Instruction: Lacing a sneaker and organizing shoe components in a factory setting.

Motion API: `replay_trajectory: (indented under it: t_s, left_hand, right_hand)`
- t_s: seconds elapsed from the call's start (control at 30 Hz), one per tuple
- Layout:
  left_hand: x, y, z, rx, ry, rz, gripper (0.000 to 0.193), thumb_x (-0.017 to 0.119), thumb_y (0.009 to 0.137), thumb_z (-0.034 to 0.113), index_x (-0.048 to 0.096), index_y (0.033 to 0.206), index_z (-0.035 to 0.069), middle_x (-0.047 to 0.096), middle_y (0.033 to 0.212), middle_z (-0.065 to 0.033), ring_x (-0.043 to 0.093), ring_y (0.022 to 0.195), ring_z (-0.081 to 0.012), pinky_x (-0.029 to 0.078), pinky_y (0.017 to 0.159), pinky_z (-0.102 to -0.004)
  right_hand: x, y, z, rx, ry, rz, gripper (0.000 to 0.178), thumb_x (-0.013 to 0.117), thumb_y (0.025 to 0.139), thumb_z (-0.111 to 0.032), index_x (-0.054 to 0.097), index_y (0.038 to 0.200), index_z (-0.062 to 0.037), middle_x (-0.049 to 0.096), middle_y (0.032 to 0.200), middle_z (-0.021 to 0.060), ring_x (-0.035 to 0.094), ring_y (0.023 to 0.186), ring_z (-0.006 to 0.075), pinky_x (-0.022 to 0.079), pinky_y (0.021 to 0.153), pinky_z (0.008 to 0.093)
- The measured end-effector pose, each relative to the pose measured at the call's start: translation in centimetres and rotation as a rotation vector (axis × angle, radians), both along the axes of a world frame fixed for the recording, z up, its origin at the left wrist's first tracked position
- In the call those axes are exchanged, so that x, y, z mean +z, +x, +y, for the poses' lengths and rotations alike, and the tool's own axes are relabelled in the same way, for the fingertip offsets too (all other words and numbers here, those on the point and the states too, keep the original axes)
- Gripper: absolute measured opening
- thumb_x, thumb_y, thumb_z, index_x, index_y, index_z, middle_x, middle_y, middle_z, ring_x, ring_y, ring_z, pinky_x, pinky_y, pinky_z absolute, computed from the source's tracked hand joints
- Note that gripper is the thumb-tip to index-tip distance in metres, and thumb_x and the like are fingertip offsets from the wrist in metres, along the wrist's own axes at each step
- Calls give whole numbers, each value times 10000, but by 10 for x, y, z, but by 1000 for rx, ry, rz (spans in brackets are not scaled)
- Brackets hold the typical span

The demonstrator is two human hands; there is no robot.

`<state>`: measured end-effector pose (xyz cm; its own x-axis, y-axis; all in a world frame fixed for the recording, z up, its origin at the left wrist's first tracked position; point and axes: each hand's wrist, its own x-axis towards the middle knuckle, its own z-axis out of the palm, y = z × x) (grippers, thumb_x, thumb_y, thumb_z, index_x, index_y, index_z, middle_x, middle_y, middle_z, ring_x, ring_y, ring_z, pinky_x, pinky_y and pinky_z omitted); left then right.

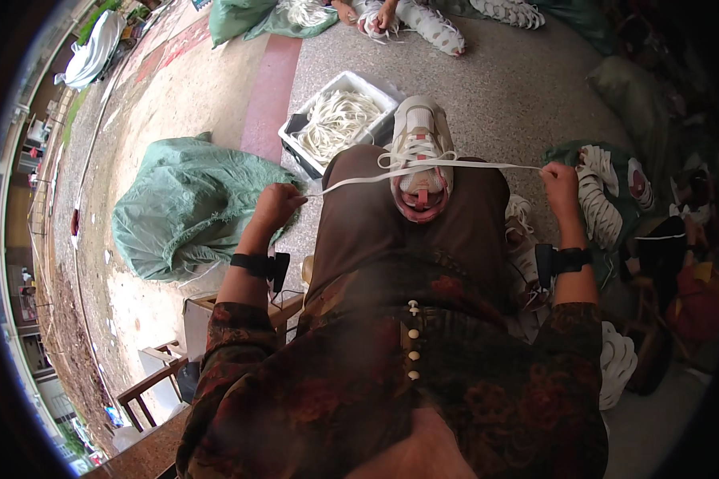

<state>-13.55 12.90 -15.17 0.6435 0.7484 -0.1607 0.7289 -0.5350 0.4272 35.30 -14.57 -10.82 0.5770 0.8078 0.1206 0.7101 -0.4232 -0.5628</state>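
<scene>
While the left hand [278, 206] and the right hand [562, 188] are spread to either side, the flat white shoelace [487, 164] runs nearly straight between them, over the beige-and-white sneaker [409, 182] resting on the brown trousers [359, 211]. Left fingers: tips together, clamped on one length of lace. Right fingers: tips together, clamped on the other length. The sneaker lies between the two sets of fingers, rightward of the left and leftward of the right; neither hand is clearly nearer. Its long axis points away from the body, toe outward and collar inward, hence crosswise to the lace span. The left fingers sit slightly closer to the body than the right. Lacing loops out at both sides of the sneaker, inboard of the fingers; whether a knot lies there cannot be told. Beyond the left fingers and rightward, a white-walled box [382, 96] holds loose laces [339, 120]. Leftward of those fingers lies a green sack [188, 207].
</scene>
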Motion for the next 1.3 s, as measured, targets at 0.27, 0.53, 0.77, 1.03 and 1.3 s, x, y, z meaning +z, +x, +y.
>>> replay_trajectory:
  t_s: [0.27,0.53,0.77,1.03,1.3]
  left_hand:
    - [27,110,-47,-141,-1132,-638,159,676,825,171,642,844,17,643,786,-39,594,679,-97,467,587,-214]
    - [36,142,-47,151,-1042,-634,210,706,786,180,657,885,0,625,790,-22,555,667,-90,457,625,-218]
    - [36,138,-50,62,-935,-651,192,648,816,123,623,858,-62,625,734,-72,589,628,-131,469,555,-256]
    - [42,164,-82,-165,-848,-493,157,615,817,121,619,808,-35,623,679,-83,594,553,-141,458,478,-257]
    - [16,195,-91,-264,-312,-543,192,589,832,168,584,754,-7,607,671,-146,608,593,-240,487,551,-333]
  right_hand:
    - [-41,-128,76,0,355,1122,34,627,793,-21,607,809,1,626,718,60,552,597,89,443,554,206]
    - [-34,-151,90,-67,325,542,118,668,710,-40,585,639,3,512,542,20,435,513,97,391,516,283]
    - [-54,-142,97,63,320,361,186,664,664,-26,493,601,12,481,523,116,431,480,189,391,504,344]
    - [-39,-158,95,-48,259,242,154,643,726,-127,543,671,-24,576,629,178,588,651,385,467,583,451]
    - [-31,-172,81,217,180,-223,55,599,769,-87,578,784,-38,559,725,183,591,706,379,488,622,438]
